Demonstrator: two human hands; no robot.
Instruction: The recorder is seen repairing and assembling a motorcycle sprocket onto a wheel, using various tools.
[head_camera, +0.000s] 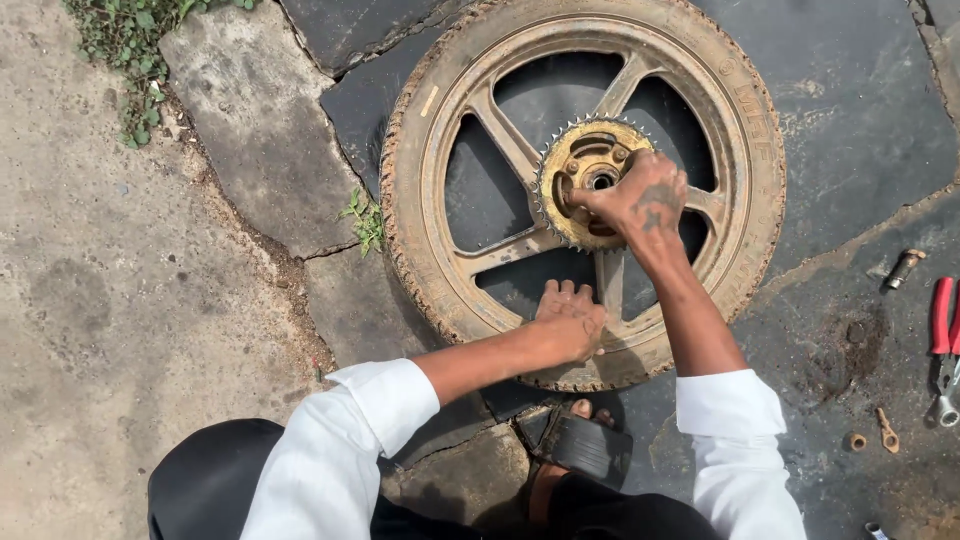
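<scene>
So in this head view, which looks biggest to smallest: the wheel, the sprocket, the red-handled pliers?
1. wheel
2. sprocket, partly covered by the right hand
3. red-handled pliers, cut off at the frame edge, so their rank is unsure

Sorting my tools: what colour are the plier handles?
Red, seen at the right edge of the head view: pliers.

The ground (250, 110) is paved with dark, cracked stone slabs; bare sandy earth runs along its left edge. A dusty motorcycle wheel (585, 190) lies flat on the slabs at top centre. Weeds (366, 222) grow from a crack beside its left side. Red-handled pliers (944, 350) lie at the right edge, with a bolt (903, 268) above them and small metal parts (886, 430) below
</scene>
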